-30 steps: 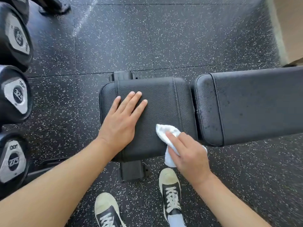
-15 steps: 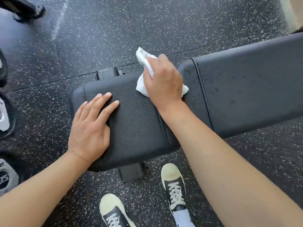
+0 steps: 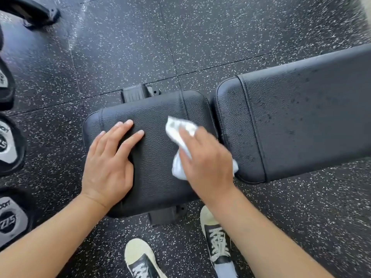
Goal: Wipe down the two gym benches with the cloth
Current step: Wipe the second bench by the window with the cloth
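Note:
A black padded gym bench lies across the view: its short seat pad point(image 3: 156, 157) sits in front of me and its long back pad point(image 3: 301, 121) runs off to the right, speckled with droplets. My left hand point(image 3: 109, 161) rests flat on the seat pad's left half, fingers spread, holding nothing. My right hand point(image 3: 204, 163) presses a crumpled white cloth point(image 3: 178, 137) onto the seat pad's right half, close to the gap between the pads. Only one bench is in view.
Dumbbell ends point(image 3: 8, 145) line the left edge on a rack. A black equipment foot point(image 3: 38, 15) sits at top left. Speckled black rubber floor point(image 3: 180, 47) surrounds the bench. My two sneakers point(image 3: 216, 243) stand just below the seat pad, near the bench's base bracket point(image 3: 164, 215).
My right hand with the cloth swept from the seat's near edge up to its far edge, then back toward the middle. My left hand stayed flat on the pad.

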`<state>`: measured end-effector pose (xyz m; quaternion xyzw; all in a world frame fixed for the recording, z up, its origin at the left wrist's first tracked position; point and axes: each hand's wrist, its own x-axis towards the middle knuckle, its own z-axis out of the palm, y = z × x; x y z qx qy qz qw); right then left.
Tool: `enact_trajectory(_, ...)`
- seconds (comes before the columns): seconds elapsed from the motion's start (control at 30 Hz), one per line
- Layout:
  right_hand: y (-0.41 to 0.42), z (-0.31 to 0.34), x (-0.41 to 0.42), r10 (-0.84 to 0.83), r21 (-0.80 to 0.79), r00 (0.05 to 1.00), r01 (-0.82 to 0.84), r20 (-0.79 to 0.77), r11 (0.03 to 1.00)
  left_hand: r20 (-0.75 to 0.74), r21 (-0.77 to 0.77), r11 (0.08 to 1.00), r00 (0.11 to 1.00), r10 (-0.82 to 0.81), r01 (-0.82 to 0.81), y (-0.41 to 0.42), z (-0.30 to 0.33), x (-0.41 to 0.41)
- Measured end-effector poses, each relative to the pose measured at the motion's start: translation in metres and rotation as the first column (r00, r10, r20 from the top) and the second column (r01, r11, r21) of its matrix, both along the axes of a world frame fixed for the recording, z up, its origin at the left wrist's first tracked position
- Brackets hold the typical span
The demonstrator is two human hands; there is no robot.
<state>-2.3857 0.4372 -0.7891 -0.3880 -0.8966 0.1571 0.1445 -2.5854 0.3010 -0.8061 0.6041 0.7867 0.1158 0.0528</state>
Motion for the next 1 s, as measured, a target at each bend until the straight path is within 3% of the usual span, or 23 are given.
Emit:
enact_trajectory(0.1, 0.041, 0.007, -0.075, -0.138, -0.003, 0.989, 0.138, 0.044, 0.990, 0.040, 0.044, 0.994, 0.995, 0.096, -0.098, 0.000, -0.001, -0.001)
enact_trajectory(0.27, 0.034, 0.007, -0.137, 0.014, -0.028, 0.993, -0.011, 0.117, 1.000, 0.131, 0.087, 0.950, 0.949, 0.288, -0.300, -0.004, 0.000, -0.001)
enact_trajectory(0.47, -0.044, 0.002, -0.049, 0.320, 0.036, 0.947, -0.321, 0.022, 0.946, 0.198, 0.069, 0.944, 0.932, 0.305, -0.324, -0.006, 0.006, -0.002)
enact_trajectory(0.6, -0.019, -0.003, 0.008, 0.418, 0.087, 0.906, -0.422, 0.066, 0.902, 0.286, 0.041, 0.916, 0.883, 0.371, -0.398, 0.001, 0.015, 0.006)
enact_trajectory(0.7, 0.032, 0.003, 0.004, 0.285, 0.129, 0.956, -0.291, 0.065, 0.948, 0.392, 0.020, 0.840, 0.777, 0.492, -0.542, 0.017, 0.026, 0.011)
enact_trajectory(0.8, 0.079, 0.009, -0.036, 0.006, 0.050, 0.997, -0.010, 0.072, 0.999, 0.259, 0.001, 0.843, 0.814, 0.520, -0.538, 0.023, 0.024, 0.017)
enact_trajectory(0.87, 0.098, 0.007, -0.074, -0.096, -0.038, 0.989, 0.101, 0.117, 0.994, 0.156, -0.014, 0.847, 0.835, 0.527, -0.531, 0.024, 0.017, 0.019)
enact_trajectory(1.0, 0.088, 0.002, -0.148, 0.075, -0.109, 0.962, -0.048, 0.262, 0.993, 0.090, -0.017, 0.850, 0.846, 0.525, -0.526, 0.024, 0.009, 0.020)
